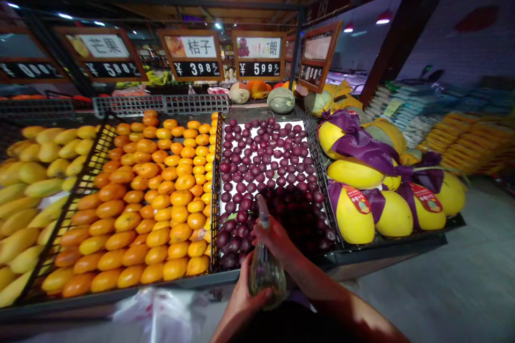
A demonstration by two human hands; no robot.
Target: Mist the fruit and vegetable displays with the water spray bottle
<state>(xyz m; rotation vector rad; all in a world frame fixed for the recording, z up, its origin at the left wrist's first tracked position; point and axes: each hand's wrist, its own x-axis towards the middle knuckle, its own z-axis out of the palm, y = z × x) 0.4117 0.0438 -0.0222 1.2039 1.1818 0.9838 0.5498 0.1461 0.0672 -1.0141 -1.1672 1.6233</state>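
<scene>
I hold a clear spray bottle (265,270) upright in front of me, just below the bin of dark purple passion fruit (269,166). My left hand (243,297) is wrapped round the bottle's rounded lower body. My right hand (273,235) is closed round its neck and pump head (263,213). The nozzle sits over the near edge of the purple fruit.
Left of the purple fruit lie oranges (161,192) and yellow mangoes (32,192), split by black wire dividers (215,182). Yellow melons with purple wraps (374,182) lie to the right. Price signs (193,56) hang behind. A plastic bag (161,313) hangs at the stall's front edge.
</scene>
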